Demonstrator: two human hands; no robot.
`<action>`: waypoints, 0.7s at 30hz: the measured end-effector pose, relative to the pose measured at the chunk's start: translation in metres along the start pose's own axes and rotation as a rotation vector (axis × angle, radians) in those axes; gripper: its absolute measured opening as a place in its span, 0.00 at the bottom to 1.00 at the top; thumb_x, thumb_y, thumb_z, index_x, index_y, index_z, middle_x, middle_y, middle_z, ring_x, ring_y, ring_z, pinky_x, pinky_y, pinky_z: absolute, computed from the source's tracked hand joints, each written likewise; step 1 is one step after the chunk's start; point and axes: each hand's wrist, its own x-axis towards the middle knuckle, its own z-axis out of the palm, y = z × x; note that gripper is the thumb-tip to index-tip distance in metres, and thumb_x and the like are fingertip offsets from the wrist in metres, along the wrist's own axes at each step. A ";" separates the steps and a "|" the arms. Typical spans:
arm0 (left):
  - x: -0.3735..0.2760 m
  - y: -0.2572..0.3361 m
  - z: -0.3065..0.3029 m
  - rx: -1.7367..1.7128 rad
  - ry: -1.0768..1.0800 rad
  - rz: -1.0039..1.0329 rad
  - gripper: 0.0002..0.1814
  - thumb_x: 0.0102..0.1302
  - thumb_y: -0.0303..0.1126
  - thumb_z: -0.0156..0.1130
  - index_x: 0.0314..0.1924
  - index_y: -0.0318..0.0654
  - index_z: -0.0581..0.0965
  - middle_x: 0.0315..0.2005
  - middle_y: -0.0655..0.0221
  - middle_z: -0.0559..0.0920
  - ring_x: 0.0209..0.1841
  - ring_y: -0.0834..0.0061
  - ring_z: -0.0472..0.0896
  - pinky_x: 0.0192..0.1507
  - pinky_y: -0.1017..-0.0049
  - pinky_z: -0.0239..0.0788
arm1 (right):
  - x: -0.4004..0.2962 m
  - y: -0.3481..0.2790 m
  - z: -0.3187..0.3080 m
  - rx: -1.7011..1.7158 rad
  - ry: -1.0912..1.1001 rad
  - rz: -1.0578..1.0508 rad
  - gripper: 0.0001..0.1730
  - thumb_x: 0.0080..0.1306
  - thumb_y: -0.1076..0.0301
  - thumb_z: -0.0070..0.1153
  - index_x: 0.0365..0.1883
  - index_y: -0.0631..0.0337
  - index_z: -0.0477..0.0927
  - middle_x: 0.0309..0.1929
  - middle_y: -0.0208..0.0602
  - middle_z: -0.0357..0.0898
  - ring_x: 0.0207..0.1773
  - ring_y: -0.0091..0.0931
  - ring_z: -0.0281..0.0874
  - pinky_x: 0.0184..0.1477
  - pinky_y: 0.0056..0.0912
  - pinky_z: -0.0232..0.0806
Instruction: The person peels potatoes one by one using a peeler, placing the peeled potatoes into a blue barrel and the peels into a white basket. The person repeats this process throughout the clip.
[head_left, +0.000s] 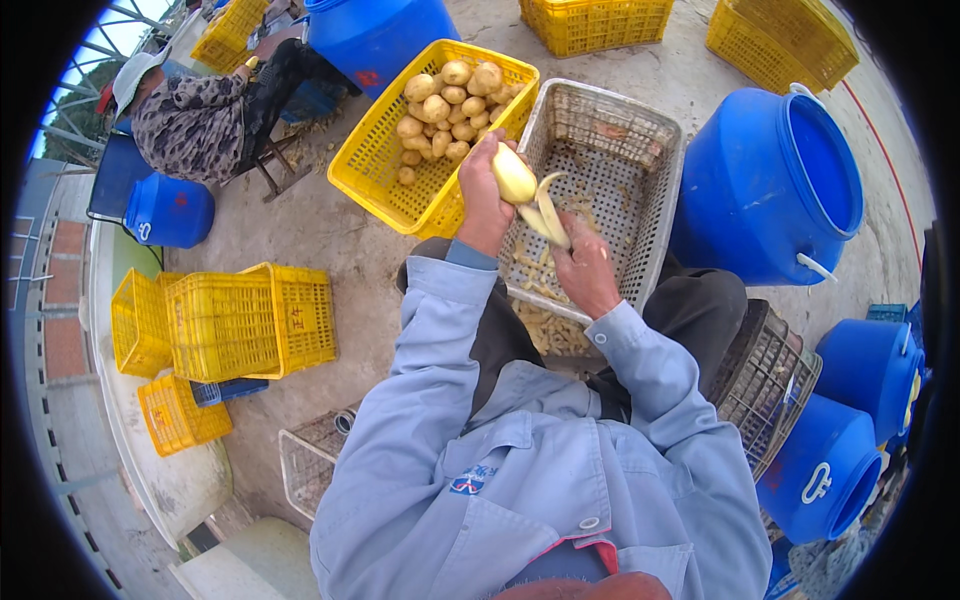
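My left hand (484, 191) grips a pale, peeled potato (514, 174) above the gap between two crates. Just below and to the right, my right hand (587, 264) is closed around a tool, mostly hidden by long strips of peel (550, 217) that hang at the potato's lower end. Under my hands stands a dirty white plastic crate (670, 180) with scattered peelings on its perforated floor. More peelings (553, 330) lie below its near edge. Unpeeled potatoes (450, 109) are heaped in a yellow plastic crate (360, 154) to the left.
A large blue plastic barrel (750, 187) stands right of the white crate, another blue barrel (382, 37) behind the yellow one. Stacked yellow crates (225, 326) are at left. A seated person (199, 112) works at upper left. More blue barrels (814, 461) stand at lower right.
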 end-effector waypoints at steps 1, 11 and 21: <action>0.000 0.006 0.007 -0.071 0.013 -0.007 0.14 0.71 0.37 0.52 0.50 0.35 0.72 0.34 0.65 0.78 0.36 0.69 0.79 0.35 0.68 0.75 | -0.009 0.008 0.002 0.037 -0.013 0.065 0.24 0.57 0.82 0.50 0.54 0.68 0.74 0.41 0.53 0.81 0.45 0.42 0.82 0.47 0.36 0.70; -0.007 -0.003 0.011 -0.126 -0.150 -0.170 0.15 0.73 0.40 0.48 0.48 0.36 0.73 0.35 0.63 0.80 0.36 0.69 0.80 0.40 0.67 0.76 | 0.023 -0.013 -0.021 0.095 0.063 -0.022 0.23 0.59 0.82 0.51 0.54 0.66 0.73 0.45 0.50 0.80 0.48 0.39 0.81 0.50 0.34 0.69; -0.006 -0.004 0.011 0.060 -0.110 -0.019 0.18 0.74 0.40 0.48 0.49 0.31 0.75 0.37 0.64 0.80 0.37 0.74 0.80 0.41 0.74 0.75 | 0.059 -0.028 -0.009 0.030 0.045 -0.056 0.18 0.61 0.77 0.50 0.50 0.63 0.76 0.43 0.54 0.80 0.47 0.48 0.78 0.48 0.42 0.70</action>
